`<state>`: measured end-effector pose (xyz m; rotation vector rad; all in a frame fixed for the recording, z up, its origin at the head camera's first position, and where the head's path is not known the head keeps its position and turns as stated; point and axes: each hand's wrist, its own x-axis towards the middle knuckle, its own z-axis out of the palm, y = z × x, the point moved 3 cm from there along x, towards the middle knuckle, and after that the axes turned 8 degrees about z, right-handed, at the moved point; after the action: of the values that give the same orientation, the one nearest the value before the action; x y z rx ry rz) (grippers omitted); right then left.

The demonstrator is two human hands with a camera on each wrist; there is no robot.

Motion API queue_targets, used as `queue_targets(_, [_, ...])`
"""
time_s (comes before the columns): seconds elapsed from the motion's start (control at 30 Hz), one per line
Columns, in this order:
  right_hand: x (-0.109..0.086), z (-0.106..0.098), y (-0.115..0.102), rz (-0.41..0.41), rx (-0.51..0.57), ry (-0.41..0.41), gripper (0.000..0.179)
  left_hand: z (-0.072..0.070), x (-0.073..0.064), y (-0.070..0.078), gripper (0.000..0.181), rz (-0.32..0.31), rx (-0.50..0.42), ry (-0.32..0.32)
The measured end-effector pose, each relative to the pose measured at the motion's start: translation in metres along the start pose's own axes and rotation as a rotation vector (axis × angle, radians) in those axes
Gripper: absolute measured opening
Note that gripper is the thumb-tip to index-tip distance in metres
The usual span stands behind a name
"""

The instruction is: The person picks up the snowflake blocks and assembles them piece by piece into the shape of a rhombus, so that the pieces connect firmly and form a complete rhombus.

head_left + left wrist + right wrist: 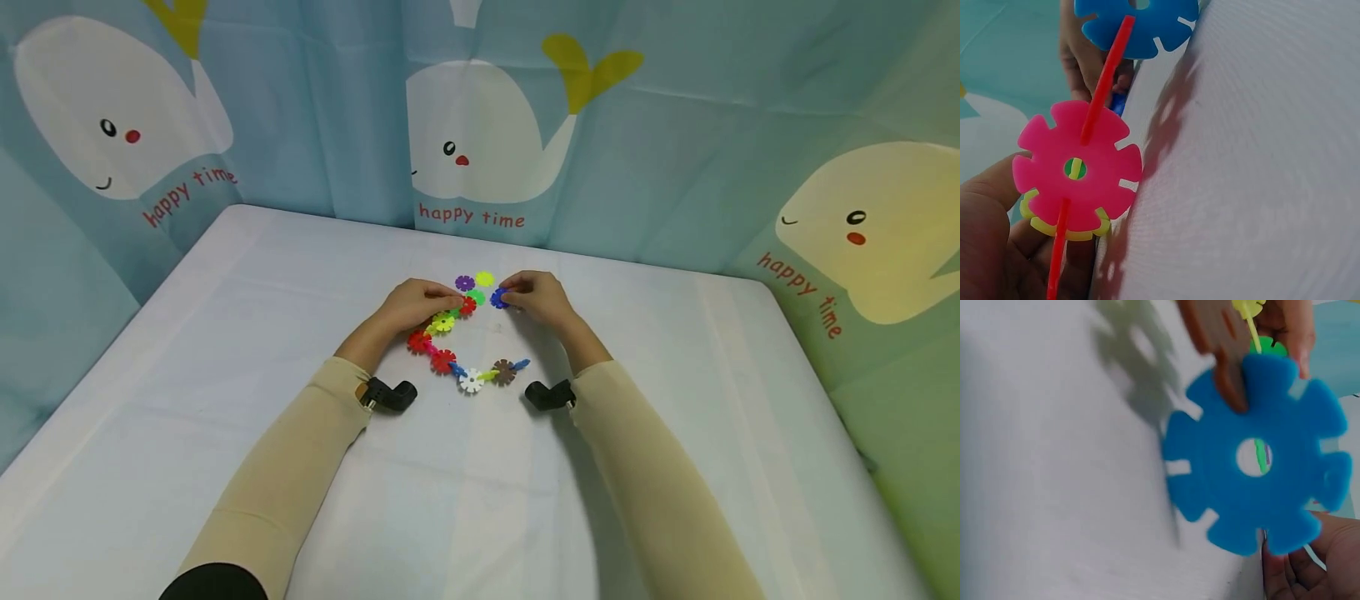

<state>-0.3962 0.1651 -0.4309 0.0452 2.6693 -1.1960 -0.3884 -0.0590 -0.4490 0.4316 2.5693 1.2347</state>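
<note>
A curved chain of notched plastic flower discs lies on the table, with a white disc (471, 382) and a brown disc (504, 372) along its near side. At the chain's far left end my left hand (411, 305) pinches it by a red disc (468, 307). Between the thumb and fingers of my right hand (543, 298) is a dark blue disc (498, 297), apart from the chain. A pink disc (1107, 159) stands before the left hand in the left wrist view. In the right wrist view a lighter blue disc (1210, 481) partly hides the right hand (1335, 556).
Loose purple (465, 283) and yellow discs (485, 279) lie just beyond the hands, with a green disc (477, 297) close by. A white cloth covers the table (675, 417). Behind it hangs a whale-print curtain (360, 125).
</note>
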Motion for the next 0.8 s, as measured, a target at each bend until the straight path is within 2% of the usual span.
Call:
queue_targets(0.23, [-0.010,0.007,0.011,-0.036,0.205,-0.030,0.024,0.002,0.000,0.001,0.046,0.000,-0.077,0.013])
queue_targets(0.4, [-0.017,0.013,0.016,-0.065,0.314,-0.009,0.025,0.004,0.000,0.002,0.044,0.001,-0.116,-0.007])
queue_targets(0.6, [-0.019,0.015,0.016,-0.119,0.322,0.017,0.025,0.003,0.000,0.001,0.044,0.016,-0.129,-0.026])
queue_targets(0.8, [-0.019,0.016,0.014,-0.115,0.319,0.024,0.024,0.002,0.001,-0.001,0.048,0.026,-0.146,-0.044])
